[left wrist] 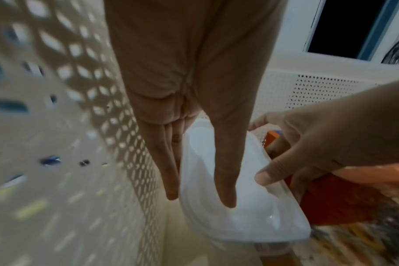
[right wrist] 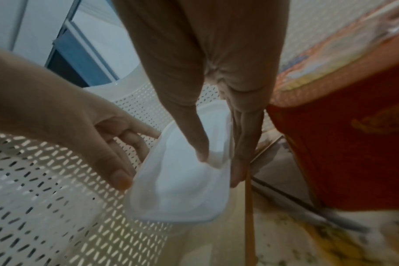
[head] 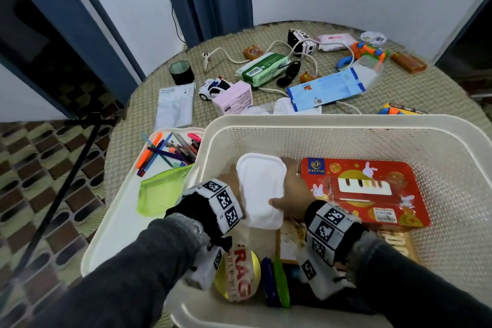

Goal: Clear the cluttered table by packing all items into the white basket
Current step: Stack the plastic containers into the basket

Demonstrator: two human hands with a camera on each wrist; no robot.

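Two hands (head: 290, 192), one basket (head: 346, 125)

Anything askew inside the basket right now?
The white lidded container sits tilted, not flat, by the basket's left wall beside the red toy package; both hands hold its sides. Nothing looks spilled or damaged.

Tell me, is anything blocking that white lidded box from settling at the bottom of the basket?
Nothing visible does. Both hands, left hand and right hand, lower the white lidded container into the gap between the white basket wall and the red toy package.
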